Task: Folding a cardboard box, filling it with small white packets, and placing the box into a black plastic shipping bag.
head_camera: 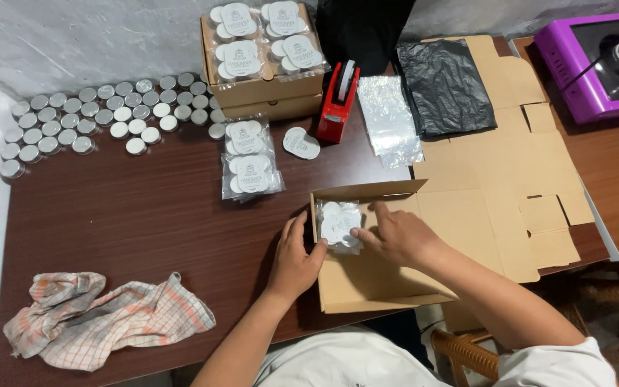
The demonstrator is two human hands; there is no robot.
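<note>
Open box [374, 276] sits at the table's [145, 215] near edge, left hand [295, 258] spread flat against its left wall. Right hand [395, 233] pinches the packet [338, 223] in the far-left corner, packet lying left of that grip, right hand nearer.

Dark brown wooden table [145, 215], surface smooth, set against a pale grey wall [94, 36] with rough, mottled plaster. White strip along the left edge, washed out by bright light. Woven wicker chair [467, 355] partly visible below the near table edge. Floor at lower right dark and indistinct. Lighting even, soft, no hard shadows.
</note>
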